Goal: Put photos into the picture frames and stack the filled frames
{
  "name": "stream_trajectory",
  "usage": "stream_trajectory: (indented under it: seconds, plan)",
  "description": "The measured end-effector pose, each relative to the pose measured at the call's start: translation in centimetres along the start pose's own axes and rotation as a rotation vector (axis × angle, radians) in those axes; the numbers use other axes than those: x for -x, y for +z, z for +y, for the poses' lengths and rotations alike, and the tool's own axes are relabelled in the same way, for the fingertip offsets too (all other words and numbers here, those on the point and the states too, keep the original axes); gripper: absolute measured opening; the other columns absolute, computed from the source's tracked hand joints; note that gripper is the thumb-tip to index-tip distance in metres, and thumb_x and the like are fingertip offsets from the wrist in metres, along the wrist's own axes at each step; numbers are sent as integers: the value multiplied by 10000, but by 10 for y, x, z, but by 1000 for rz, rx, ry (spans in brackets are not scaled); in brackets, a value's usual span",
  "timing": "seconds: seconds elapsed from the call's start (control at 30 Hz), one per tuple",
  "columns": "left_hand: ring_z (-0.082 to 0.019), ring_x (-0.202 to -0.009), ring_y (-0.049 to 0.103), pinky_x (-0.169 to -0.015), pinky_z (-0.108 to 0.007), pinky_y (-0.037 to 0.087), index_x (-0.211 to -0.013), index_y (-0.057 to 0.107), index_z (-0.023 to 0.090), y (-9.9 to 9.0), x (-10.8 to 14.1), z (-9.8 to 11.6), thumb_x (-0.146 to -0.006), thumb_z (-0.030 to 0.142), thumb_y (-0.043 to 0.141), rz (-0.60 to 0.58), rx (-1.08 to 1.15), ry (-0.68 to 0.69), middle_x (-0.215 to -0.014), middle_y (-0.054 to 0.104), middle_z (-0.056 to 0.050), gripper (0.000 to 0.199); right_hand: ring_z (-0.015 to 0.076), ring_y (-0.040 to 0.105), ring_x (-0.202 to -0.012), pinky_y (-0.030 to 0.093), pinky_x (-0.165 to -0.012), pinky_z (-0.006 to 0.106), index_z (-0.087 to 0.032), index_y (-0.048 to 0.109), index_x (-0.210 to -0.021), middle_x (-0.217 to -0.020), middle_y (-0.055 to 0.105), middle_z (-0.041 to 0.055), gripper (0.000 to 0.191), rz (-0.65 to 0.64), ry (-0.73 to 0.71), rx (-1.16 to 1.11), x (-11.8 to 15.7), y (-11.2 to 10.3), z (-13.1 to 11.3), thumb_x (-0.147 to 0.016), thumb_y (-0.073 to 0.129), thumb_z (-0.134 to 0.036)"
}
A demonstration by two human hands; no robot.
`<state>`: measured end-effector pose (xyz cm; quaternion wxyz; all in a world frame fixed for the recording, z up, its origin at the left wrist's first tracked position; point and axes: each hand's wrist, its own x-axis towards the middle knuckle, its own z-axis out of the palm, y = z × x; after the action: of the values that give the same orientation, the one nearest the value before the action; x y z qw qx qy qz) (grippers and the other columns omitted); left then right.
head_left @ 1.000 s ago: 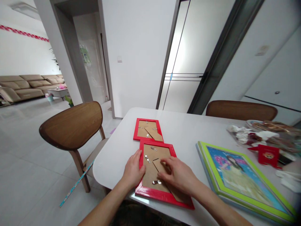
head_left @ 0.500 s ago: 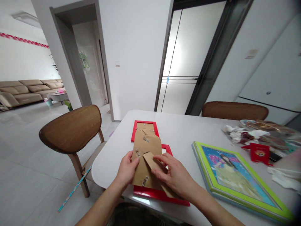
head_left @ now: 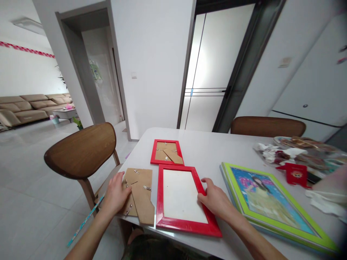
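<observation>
A red picture frame (head_left: 185,227) lies face down on a white table (head_left: 217,151), its back open and a white sheet (head_left: 180,196) showing inside the rim. Just left of it, a brown backing board (head_left: 141,193), with small metal clips and a cardboard stand, lies off the frame, close to the table's edge. The left hand (head_left: 116,194) rests on this board, palm down and open, fingers spread, pressing rather than gripping. The right hand (head_left: 214,193) sits at the frame's right side, fingers lightly curled against the red rim; whether it has firm hold, I cannot tell. Beyond them lies a smaller red frame (head_left: 166,151), its backing in place. To the right lies a large lime-green framed picture (head_left: 271,206) of a figure in a pale dress.
</observation>
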<state>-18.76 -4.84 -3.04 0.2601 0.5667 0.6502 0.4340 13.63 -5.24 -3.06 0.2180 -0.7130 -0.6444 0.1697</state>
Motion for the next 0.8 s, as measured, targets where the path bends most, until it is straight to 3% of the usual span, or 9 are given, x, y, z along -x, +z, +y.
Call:
stream_trajectory:
  seconds: [0.1, 0.13, 0.2, 0.3, 0.43, 0.5, 0.57, 0.67, 0.8]
  plan:
    - [-229, -1158, 351, -1001, -379, 225, -1098, 475, 158, 35, 26, 22, -614, 188, 569, -41, -43, 143, -1198, 455, -85, 494, 132, 519, -449, 343, -414, 227, -123, 272, -1216, -591, 546, -16, 546, -45, 133, -320, 1, -7, 3, -707, 408, -266]
    - [-230, -1161, 346, -996, -394, 232, -1128, 456, 163, 49, 37, 30, -642, 197, 552, -128, -92, 241, -1223, 435, -93, 496, 127, 514, -433, 342, -402, 225, -131, 240, -1239, -597, 542, -21, 571, -60, 150, -376, 3, -9, 3, -727, 400, -327]
    - [-258, -1183, 310, -994, -438, 214, -1177, 419, 193, 73, 56, 42, -639, 240, 586, -270, -177, 348, -1275, 383, -97, 565, 138, 539, -477, 374, -445, 240, -124, 234, -1256, -642, 562, 1, 635, -79, 111, -350, 8, -8, 0, -729, 402, -436]
    - [-294, -1205, 260, -989, -507, 155, -1203, 390, 208, 94, 71, 52, -638, 271, 601, -311, -283, 400, -1320, 316, -106, 606, 186, 577, -656, 405, -582, 279, -120, 307, -1236, -799, 602, 73, 648, -43, -22, -117, 15, 2, -8, -686, 475, -417]
    - [-281, -1206, 263, -989, -501, 164, -1204, 390, 171, 93, 70, 53, -665, 254, 573, -317, -292, 378, -1314, 319, -124, 576, 219, 568, -802, 401, -677, 301, -129, 346, -1210, -929, 593, 117, 608, 32, -88, -24, 14, 13, -16, -617, 472, -173]
    - [-281, -1209, 256, -994, -501, 157, -1202, 394, 163, 90, 70, 55, -662, 268, 583, -338, -267, 359, -1314, 317, -129, 582, 200, 585, -716, 422, -629, 292, -116, 309, -1216, -853, 613, 100, 615, -25, 9, -241, 13, 10, -18, -613, 428, -146]
    - [-295, -1215, 238, -995, -515, 144, -1207, 387, 173, 89, 73, 60, -636, 324, 622, -382, -238, 358, -1326, 296, -128, 636, 181, 594, -634, 442, -573, 285, -127, 211, -1253, -821, 620, 81, 632, -117, 115, -594, 15, 2, -22, -647, 383, -170]
    - [-309, -1223, 207, -998, -503, 171, -1216, 369, 189, 92, 81, 74, -565, 388, 684, -427, -194, 416, -1349, 249, -117, 750, 170, 600, -606, 462, -553, 288, -181, 79, -1293, -837, 621, 59, 679, -211, 153, -1023, 24, -14, -33, -682, 376, -209]
    - [-264, -1131, 350, -947, -409, 323, -1196, 373, 166, 94, 87, 96, -637, 264, 632, -379, -135, 629, -1258, 378, -121, 624, 155, 581, -557, 465, -550, 285, -226, 116, -1293, -720, 615, 5, 733, -237, 137, -1129, 31, -25, -44, -667, 495, -260]
